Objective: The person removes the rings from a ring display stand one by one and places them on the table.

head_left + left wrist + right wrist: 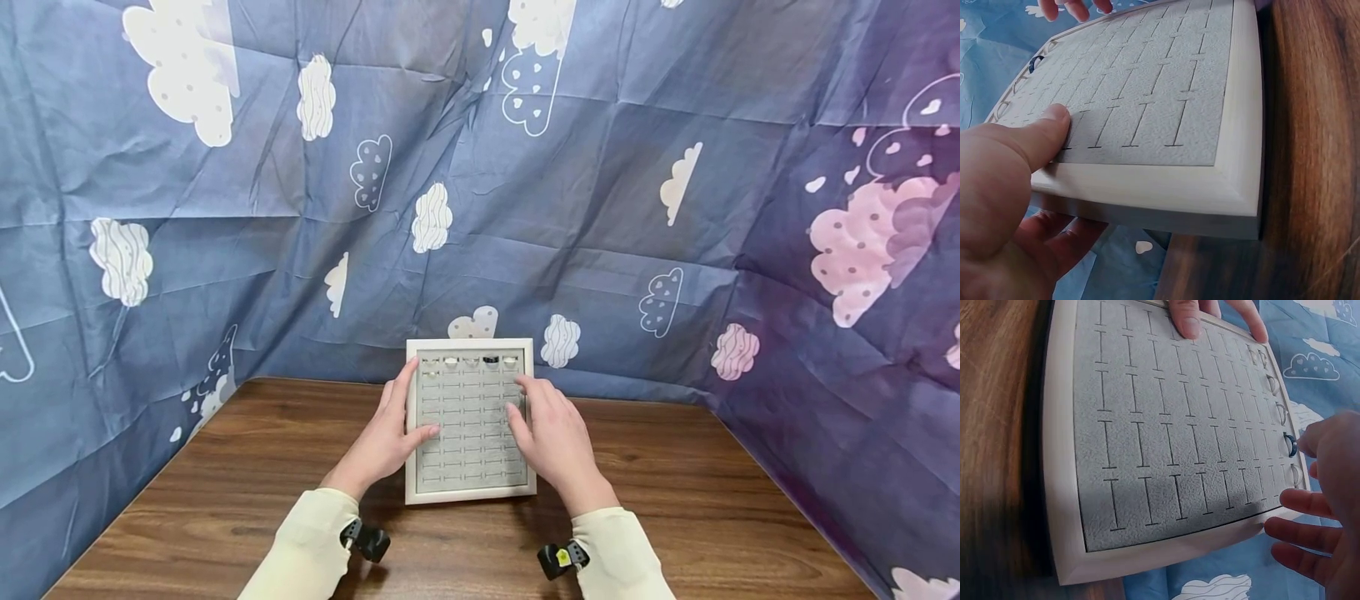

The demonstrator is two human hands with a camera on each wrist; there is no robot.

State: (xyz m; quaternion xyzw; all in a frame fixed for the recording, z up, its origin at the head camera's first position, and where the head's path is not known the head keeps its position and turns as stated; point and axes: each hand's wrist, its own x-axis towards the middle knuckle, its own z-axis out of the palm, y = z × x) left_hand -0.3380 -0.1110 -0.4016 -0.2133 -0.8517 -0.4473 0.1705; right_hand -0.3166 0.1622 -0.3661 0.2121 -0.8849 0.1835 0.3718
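A ring display tray (471,497), pale-framed with a grey slotted insert (1166,69), is propped up at a tilt on the table. Its top row carries several rings, among them a dark ring (491,360); one light ring (431,374) sits in the second row at the left. My left hand (382,437) grips the tray's left side, thumb on the insert and fingers behind the frame. At the right side is my right hand (553,429), fingers loosely extended. In the right wrist view its fingertips (1291,528) lie right at the frame's edge, near the rings.
The brown wooden table (675,492) extends to both sides of the tray. Behind it hangs a blue cloth (480,275) with cloud prints, which also runs along the left and right. Each wrist wears a small black camera, the left camera (371,542) being close above the table.
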